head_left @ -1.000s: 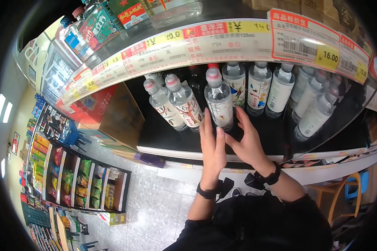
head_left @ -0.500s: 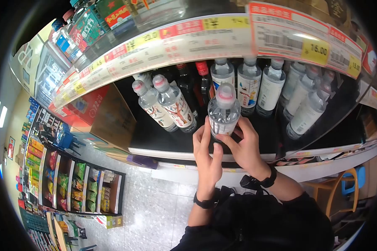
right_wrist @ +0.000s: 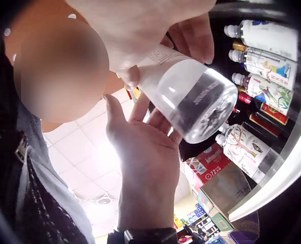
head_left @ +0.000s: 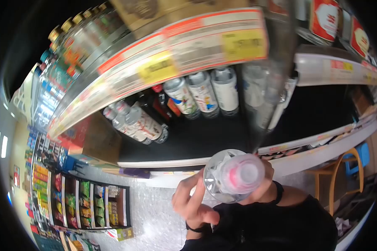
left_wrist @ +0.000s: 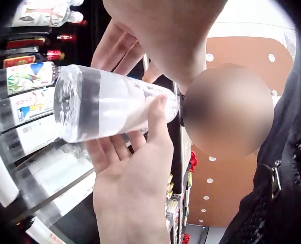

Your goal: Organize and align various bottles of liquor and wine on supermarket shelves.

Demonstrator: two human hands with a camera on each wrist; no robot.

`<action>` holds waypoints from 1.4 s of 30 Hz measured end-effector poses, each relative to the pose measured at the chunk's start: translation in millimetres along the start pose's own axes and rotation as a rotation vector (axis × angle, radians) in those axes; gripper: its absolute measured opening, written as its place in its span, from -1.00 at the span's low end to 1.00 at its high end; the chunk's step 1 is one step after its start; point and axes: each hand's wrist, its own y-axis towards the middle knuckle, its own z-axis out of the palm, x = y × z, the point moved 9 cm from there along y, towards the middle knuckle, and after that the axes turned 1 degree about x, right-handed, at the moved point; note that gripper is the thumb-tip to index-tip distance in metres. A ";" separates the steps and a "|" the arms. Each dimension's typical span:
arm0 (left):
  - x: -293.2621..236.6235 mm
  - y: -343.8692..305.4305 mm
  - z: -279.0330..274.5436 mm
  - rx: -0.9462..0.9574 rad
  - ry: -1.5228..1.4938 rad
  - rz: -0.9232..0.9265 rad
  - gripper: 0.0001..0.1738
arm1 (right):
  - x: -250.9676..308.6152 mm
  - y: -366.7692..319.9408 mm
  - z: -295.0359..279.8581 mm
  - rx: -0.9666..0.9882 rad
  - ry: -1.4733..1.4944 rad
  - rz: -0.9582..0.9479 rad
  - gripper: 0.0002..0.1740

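A clear water bottle (head_left: pixel 230 175) with a pink-tinged cap is off the shelf, tilted with its cap toward the head camera. My right hand (head_left: pixel 264 183) grips it. In the left wrist view, the right thumb lies along the white label and the other fingers are behind it. My left hand (head_left: pixel 190 198) is on the bottle's other side, fingers fairly straight beside it and thumb held away. The left palm (right_wrist: pixel 149 162) shows plainly in the right wrist view. Clear liquid and the bare base of the bottle (left_wrist: pixel 84 104) appear in the left wrist view.
Similar bottles (head_left: pixel 203 96) with illustrated labels stand on the black shelf (head_left: pixel 197 136), beside dark bottles with red caps. Price tags (head_left: pixel 184 46) line the shelf above. Cartons (head_left: pixel 98 142) are at the left, a snack rack (head_left: pixel 79 190) beyond. A wooden chair (head_left: pixel 335 180) stands at the right.
Both hands reached around the bottle on the shelf; it has since been lifted off and brought toward the body, tilting cap-first to the head camera. The head view has swung to the right.
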 end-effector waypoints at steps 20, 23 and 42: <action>-76.2 13.3 207.5 0.556 -0.595 -0.137 0.16 | -91.5 -48.5 -166.1 -0.240 -0.198 0.230 -0.37; -68.2 6.8 222.1 0.580 -0.610 -0.239 0.15 | -107.7 -43.2 -162.1 -0.280 -0.210 0.281 -0.31; -39.6 6.5 244.4 0.552 -0.596 -0.344 0.04 | -166.6 -33.6 -134.1 -0.344 -0.046 0.446 -0.27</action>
